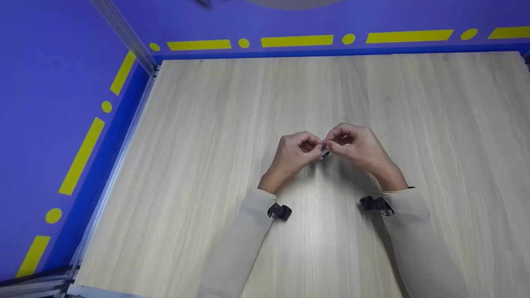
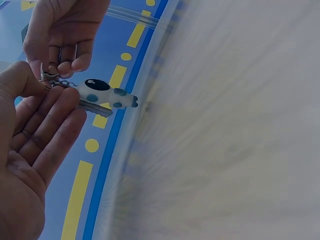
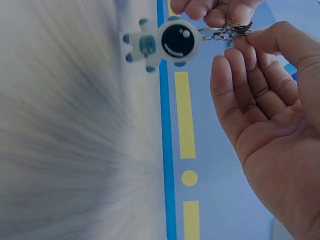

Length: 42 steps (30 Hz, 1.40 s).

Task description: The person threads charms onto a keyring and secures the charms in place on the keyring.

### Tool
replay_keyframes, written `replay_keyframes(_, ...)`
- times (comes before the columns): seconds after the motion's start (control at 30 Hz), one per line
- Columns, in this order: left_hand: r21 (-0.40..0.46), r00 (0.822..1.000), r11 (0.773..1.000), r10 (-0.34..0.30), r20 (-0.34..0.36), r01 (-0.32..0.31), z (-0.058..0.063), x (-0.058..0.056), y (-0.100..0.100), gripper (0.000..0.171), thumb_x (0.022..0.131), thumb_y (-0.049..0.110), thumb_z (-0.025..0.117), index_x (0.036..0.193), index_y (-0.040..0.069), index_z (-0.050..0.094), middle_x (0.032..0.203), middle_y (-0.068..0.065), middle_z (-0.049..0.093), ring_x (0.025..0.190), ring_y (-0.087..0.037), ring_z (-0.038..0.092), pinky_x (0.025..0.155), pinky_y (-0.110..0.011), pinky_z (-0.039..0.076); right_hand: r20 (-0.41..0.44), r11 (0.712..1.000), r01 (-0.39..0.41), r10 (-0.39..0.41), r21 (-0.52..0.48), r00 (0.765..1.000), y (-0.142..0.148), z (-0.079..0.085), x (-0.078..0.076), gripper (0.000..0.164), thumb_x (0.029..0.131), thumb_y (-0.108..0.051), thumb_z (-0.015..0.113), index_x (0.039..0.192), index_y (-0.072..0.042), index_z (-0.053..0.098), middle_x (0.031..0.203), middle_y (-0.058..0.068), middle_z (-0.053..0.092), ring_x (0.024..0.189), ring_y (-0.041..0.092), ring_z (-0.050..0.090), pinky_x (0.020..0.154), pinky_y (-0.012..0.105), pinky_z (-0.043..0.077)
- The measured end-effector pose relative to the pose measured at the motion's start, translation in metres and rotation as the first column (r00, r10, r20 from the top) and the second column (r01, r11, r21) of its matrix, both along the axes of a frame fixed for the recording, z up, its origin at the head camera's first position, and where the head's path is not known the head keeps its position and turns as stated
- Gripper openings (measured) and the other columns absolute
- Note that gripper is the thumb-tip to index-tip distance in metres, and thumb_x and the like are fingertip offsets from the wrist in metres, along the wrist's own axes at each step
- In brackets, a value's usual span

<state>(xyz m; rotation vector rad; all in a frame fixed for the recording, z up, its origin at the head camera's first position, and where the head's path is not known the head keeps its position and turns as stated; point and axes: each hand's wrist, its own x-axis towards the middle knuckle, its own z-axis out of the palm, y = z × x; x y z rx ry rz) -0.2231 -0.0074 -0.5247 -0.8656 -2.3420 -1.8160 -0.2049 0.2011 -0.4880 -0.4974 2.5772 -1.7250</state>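
Observation:
In the head view both hands meet over the wooden table, fingertips close together around a small astronaut keychain (image 1: 325,154). My left hand (image 1: 293,151) pinches its metal ring end between thumb and forefinger. From the other side my right hand (image 1: 359,145) pinches at the same ring, thumb against forefinger. A white astronaut figure (image 3: 179,41) with a black visor and blue-green patches dangles from a short chain (image 3: 216,36). Beside the figure hangs a metal key (image 2: 97,109), seen in the left wrist view. Fingertips partly hide the ring (image 3: 239,29).
A pale wood-grain table (image 1: 198,165) spreads under the hands. Blue panels with yellow dashes and dots (image 1: 297,40) stand along its back and left sides, joined by a metal corner post (image 1: 128,35). Black straps (image 1: 377,205) sit at the wrists.

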Motion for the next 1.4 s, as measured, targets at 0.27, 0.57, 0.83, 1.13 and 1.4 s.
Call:
replay_keyframes(0.27, -0.032, 0.998, 0.999, 0.007, -0.067, -0.009, 0.002, -0.001, 0.000, 0.005, 0.093, -0.003, 0.074, 0.091, 0.001, 0.077, 0.088, -0.007, 0.077, 0.075, -0.005, 0.069, 0.070, -0.024, 0.061, -0.006, 1.000, -0.004, 0.004, 0.020, 1.000, 0.000, 0.000, -0.001, 0.004, 0.094, 0.002, 0.075, 0.098, 0.002, 0.074, 0.096, 0.012, 0.074, 0.085, 0.013, 0.067, 0.078, 0.019, 0.055)
replay_keyframes(0.57, -0.070, 0.994, 0.997, 0.001, -0.108, -0.009, 0.004, 0.000, 0.000, 0.005, 0.092, -0.006, 0.073, 0.092, -0.003, 0.077, 0.089, -0.009, 0.077, 0.076, -0.008, 0.070, 0.071, -0.021, 0.060, 0.011, 0.999, -0.002, 0.001, 0.045, 1.000, 0.000, -0.002, 0.000, 0.005, 0.095, 0.001, 0.074, 0.099, 0.002, 0.075, 0.096, 0.012, 0.074, 0.084, 0.012, 0.066, 0.076, 0.018, 0.053)
replay_keyframes(0.83, -0.091, 0.991, 0.996, 0.008, -0.135, -0.020, 0.006, 0.002, -0.002, 0.004, 0.093, -0.004, 0.073, 0.092, -0.003, 0.077, 0.089, -0.009, 0.077, 0.077, -0.011, 0.071, 0.072, -0.026, 0.062, 0.029, 1.000, -0.015, 0.015, -0.001, 0.999, -0.001, -0.003, 0.000, 0.005, 0.096, 0.002, 0.072, 0.100, 0.005, 0.073, 0.095, 0.012, 0.073, 0.083, 0.013, 0.066, 0.075, 0.019, 0.054)
replay_keyframes(1.13, -0.155, 0.986, 0.987, 0.026, -0.162, -0.052, 0.011, 0.002, -0.002, 0.005, 0.092, -0.005, 0.072, 0.092, -0.003, 0.077, 0.088, -0.010, 0.077, 0.076, -0.016, 0.072, 0.071, -0.019, 0.058, -0.037, 0.999, -0.028, 0.029, 0.022, 0.999, -0.004, -0.005, 0.000, 0.005, 0.094, 0.005, 0.072, 0.096, 0.001, 0.074, 0.092, 0.007, 0.073, 0.083, 0.014, 0.067, 0.077, 0.020, 0.054)
replay_keyframes(1.4, -0.146, 0.999, 0.989, 0.043, 0.017, -0.040, 0.014, 0.003, -0.001, 0.005, 0.097, -0.001, 0.073, 0.098, -0.002, 0.078, 0.092, -0.009, 0.079, 0.077, -0.007, 0.069, 0.070, -0.018, 0.056, -0.089, 0.999, -0.021, 0.025, 0.046, 0.996, -0.004, -0.009, -0.002, 0.008, 0.094, 0.007, 0.072, 0.094, -0.001, 0.074, 0.091, 0.008, 0.074, 0.082, 0.014, 0.067, 0.076, 0.019, 0.053)
